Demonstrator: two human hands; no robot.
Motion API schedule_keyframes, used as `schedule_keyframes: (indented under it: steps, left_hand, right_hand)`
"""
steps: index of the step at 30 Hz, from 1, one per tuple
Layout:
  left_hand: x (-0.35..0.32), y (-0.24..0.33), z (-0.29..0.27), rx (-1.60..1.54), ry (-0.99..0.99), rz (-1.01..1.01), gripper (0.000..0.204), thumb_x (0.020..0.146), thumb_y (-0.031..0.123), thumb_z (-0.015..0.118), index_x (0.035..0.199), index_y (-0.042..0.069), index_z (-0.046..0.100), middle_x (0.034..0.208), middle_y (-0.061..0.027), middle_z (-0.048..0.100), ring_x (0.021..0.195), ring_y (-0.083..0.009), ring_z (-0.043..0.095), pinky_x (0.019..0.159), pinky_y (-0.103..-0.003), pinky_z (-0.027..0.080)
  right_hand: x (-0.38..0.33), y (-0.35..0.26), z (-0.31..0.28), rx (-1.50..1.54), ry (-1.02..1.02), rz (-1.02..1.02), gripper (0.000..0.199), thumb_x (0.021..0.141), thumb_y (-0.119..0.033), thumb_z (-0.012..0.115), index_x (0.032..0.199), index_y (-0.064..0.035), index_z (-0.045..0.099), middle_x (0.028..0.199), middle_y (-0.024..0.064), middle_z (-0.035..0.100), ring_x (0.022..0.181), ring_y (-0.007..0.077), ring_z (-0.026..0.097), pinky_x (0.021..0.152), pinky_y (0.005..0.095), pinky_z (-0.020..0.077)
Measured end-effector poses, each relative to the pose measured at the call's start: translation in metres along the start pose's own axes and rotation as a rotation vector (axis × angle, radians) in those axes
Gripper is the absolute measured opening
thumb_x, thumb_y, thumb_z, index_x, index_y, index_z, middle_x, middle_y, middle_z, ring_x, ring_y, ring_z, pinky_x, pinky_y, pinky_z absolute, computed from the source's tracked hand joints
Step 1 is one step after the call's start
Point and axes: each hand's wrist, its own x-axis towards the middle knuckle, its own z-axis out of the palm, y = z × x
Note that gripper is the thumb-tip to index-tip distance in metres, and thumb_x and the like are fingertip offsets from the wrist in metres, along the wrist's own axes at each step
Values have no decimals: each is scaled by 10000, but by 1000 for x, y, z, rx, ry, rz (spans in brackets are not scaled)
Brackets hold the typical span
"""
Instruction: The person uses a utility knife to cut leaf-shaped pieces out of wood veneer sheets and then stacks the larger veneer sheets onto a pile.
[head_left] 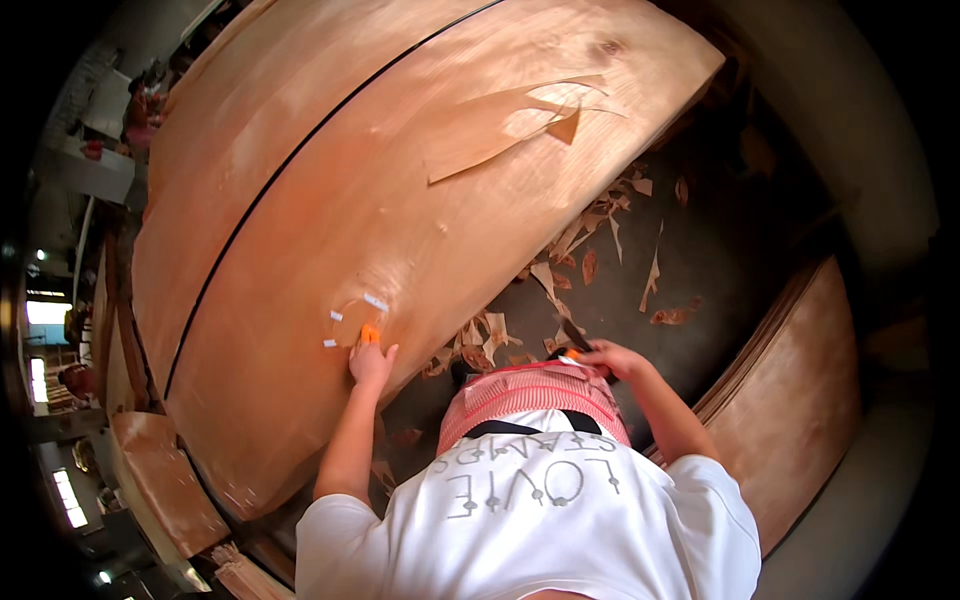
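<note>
A broad wood veneer sheet (270,290) lies before me on a stack. Near its front edge, an oval veneer patch (350,318) has several small white tape pieces (375,302) around it. My left hand (371,363) rests on the sheet at the patch's near side, with orange covers on its outstretched fingertips and the thumb apart. Close to my waist, my right hand (612,358) is closed around what looks like a knife (572,333), its dark flat blade pointing away from me. Orange also shows by that hand's fingertips, and the handle is mostly hidden.
Loose veneer pieces (475,135) lie farther up the sheet, right of a long black line (290,160). Veneer scraps (550,280) litter the dark floor (620,290) beside the stack. Another veneer stack (790,400) stands at right. Wood pieces (165,480) are at lower left.
</note>
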Motion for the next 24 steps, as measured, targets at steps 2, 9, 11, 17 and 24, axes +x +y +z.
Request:
schedule_keyframes:
  steps: [2,9,11,17,24]
  left_hand:
    - [6,15,-6,-107,70,-99,563,772,436,604,1145,19,548,1067,-181,575,984,-296,547,849,-373,429]
    - [119,150,3,-1025,-93,-86,565,800,480,598,1107,7,562,955,-102,607,903,-237,594,783,-325,472]
    - [152,205,-20,-1425,-143,-186,639,794,516,594,1158,-4,513,1009,-103,581,952,-239,572,821,-330,464]
    - [298,274,-49,-2088,195,-810,802,758,543,627,1255,-28,362,1178,-162,471,1062,-270,505,906,-367,447]
    - [355,298,-25,-1821,629,-1097,443,783,196,646,1131,-37,501,1118,-146,554,951,-283,582,795,-372,519]
  right_hand:
    - [-62,2,-16,127,72,-5,181,818,-219,618,889,-65,554,618,-33,495,486,30,399,420,172,251]
    - [-156,51,-89,2,41,197,218,797,-290,673,749,-116,551,584,-59,492,489,32,410,442,170,274]
    - [-164,45,-103,25,90,165,262,803,-329,665,700,-127,533,586,-69,495,496,34,403,456,174,278]
    - [-173,48,-191,55,414,59,261,818,-342,653,827,-87,596,704,-75,533,605,24,452,523,185,362]
    - [-167,-28,-301,228,1000,194,180,828,-221,583,844,-44,612,656,57,630,407,57,386,361,211,265]
